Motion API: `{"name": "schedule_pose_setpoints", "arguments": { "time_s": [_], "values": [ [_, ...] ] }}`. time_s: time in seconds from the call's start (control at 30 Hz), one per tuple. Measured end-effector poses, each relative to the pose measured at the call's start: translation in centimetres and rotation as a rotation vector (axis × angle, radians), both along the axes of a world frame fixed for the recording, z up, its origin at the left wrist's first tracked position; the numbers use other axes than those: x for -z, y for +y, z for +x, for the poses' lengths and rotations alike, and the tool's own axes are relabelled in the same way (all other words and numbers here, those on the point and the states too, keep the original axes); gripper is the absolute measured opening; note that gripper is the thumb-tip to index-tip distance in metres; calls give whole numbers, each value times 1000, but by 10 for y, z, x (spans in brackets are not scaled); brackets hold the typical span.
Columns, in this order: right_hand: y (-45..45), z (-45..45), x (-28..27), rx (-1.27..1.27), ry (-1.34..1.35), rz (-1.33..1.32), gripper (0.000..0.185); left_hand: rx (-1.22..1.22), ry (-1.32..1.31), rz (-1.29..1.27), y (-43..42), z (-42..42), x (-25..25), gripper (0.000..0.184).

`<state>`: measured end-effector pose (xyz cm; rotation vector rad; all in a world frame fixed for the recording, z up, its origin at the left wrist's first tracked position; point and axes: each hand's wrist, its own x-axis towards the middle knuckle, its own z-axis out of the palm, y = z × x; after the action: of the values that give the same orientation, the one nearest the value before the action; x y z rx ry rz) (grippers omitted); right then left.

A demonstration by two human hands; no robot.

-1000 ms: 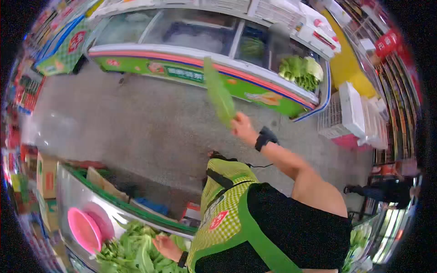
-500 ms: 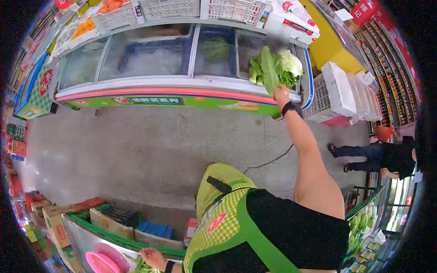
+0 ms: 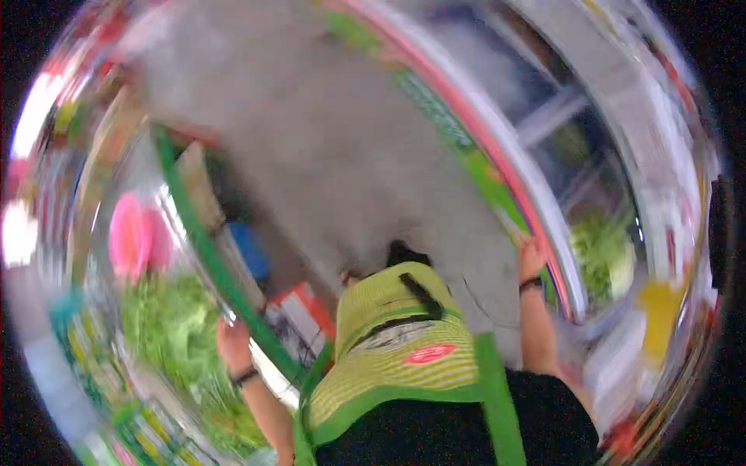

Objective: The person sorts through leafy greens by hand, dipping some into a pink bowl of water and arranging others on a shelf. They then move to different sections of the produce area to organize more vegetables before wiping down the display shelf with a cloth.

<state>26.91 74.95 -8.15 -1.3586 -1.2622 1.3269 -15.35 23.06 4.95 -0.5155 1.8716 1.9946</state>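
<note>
The whole view is smeared by motion. My right hand (image 3: 532,260) is by the front edge of the chest freezer (image 3: 497,147), its fingers closed on a long green leaf (image 3: 510,220) that shows only as a blurred streak. Leafy vegetables (image 3: 598,252) with a pale head lie at the freezer's near end. On the other side, my left hand (image 3: 235,346) is above the green rim (image 3: 210,260) of a produce stand, beside heaped leafy greens (image 3: 167,326). Its fingers are too blurred to read.
A pink basin (image 3: 132,237) stands beyond the greens. Below the green rim are a blue crate (image 3: 249,250) and a red-and-white box (image 3: 299,318). Grey floor (image 3: 311,132) runs between stand and freezer, with a thin cable (image 3: 474,299) on it.
My view has turned left, so the freezer now lies along the right and the produce stand along the left. My right hand has moved away from the vegetables, with the leaf.
</note>
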Motion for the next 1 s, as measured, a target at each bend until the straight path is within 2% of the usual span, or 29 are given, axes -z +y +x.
{"name": "schedule_pose_setpoints", "arguments": {
  "time_s": [0.03,0.07,0.1,0.13,0.2,0.23,0.3,0.37,0.43,0.5,0.53,0.6,0.73,0.77,0.8,0.87,0.9,0.93,0.97,1.0],
  "values": [
    [-24,-1,55,15,24,-296,4,29,-49,708,-35,4,17,19],
    [-59,-52,44,-58,21,-380,1,-76,-26,461,-22,18,-3,19],
    [-88,-88,39,-281,18,-490,2,-289,-54,440,-34,29,-1,21],
    [-107,-118,36,-476,3,-587,5,-526,-111,236,-46,38,5,23],
    [-126,-174,30,-798,-113,-591,8,-607,5,333,-62,56,10,25],
    [-127,-198,29,-976,-212,-569,11,-682,-19,310,-63,60,6,24],
    [-133,-238,11,-1131,-269,-454,12,-778,-50,290,-73,74,-10,20],
    [-132,-292,13,-1330,-285,-185,13,-877,-61,310,-92,78,1,18],
    [-142,-347,38,-1383,-261,-97,13,-968,-112,331,-115,79,21,14],
    [-158,-405,32,-1450,-209,5,13,-977,-99,427,-122,81,30,14],
    [-188,-438,25,-1478,-183,67,13,-948,-65,494,-128,80,37,14],
    [-275,-491,-51,-1620,-248,-95,15,-995,-49,473,-129,73,41,14],
    [-399,-552,-65,-2054,-62,-168,23,-1052,-204,480,-128,66,48,8],
    [-427,-557,-73,-2065,-139,-236,31,-1009,-158,411,-124,64,55,5],
    [-455,-562,-81,-2083,-212,-299,39,-975,-105,343,-122,62,64,10],
    [-500,-562,-71,-2073,-280,-44,60,-962,-44,436,-121,61,88,10],
    [-513,-561,-113,-2167,-189,-117,84,-877,-97,232,-119,58,101,9],
    [-522,-565,-98,-2199,-197,-115,84,-786,-155,33,-114,50,103,11],
    [-531,-570,-72,-2152,-138,226,92,-816,-164,40,-109,41,106,11],
    [-537,-575,-57,-2072,-67,559,100,-979,-99,169,-104,25,101,29]
  ]
}}
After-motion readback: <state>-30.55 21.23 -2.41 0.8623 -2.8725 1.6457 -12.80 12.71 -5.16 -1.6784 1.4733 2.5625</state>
